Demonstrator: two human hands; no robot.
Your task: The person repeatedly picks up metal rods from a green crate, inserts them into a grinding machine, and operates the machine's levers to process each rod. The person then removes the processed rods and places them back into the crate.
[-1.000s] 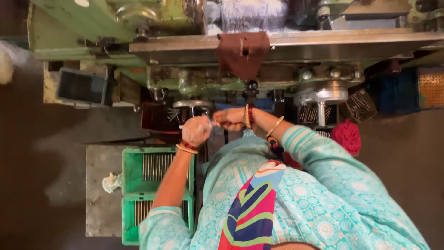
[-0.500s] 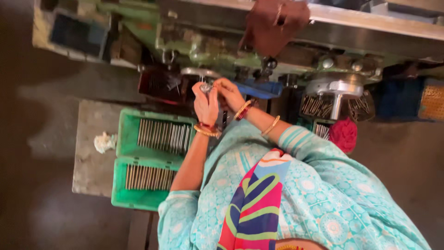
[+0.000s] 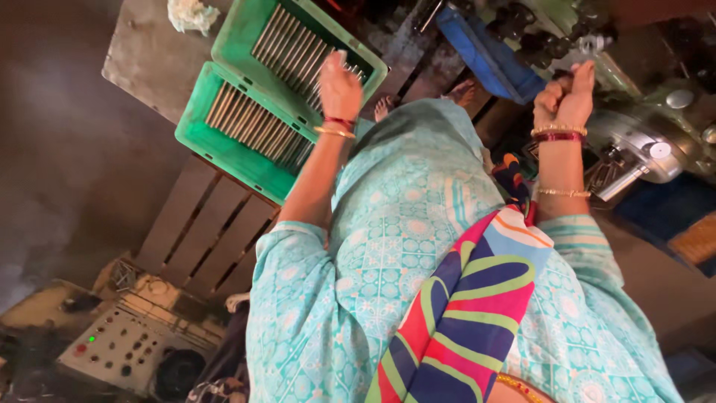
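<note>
My left hand (image 3: pixel 339 86) hangs over the upper green crate (image 3: pixel 246 33) of metal rods (image 3: pixel 294 52), fingers curled loosely and holding nothing I can see. My right hand (image 3: pixel 567 97) is raised at the machine (image 3: pixel 641 149), fingers clenched; what they grip, I cannot tell.

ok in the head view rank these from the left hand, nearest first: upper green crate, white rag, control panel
1. Upper green crate: right under the left hand, which hangs over the metal rods in it.
2. White rag: on the grey slab beyond the crates, top left.
3. Control panel: far off at the bottom left corner.
</note>
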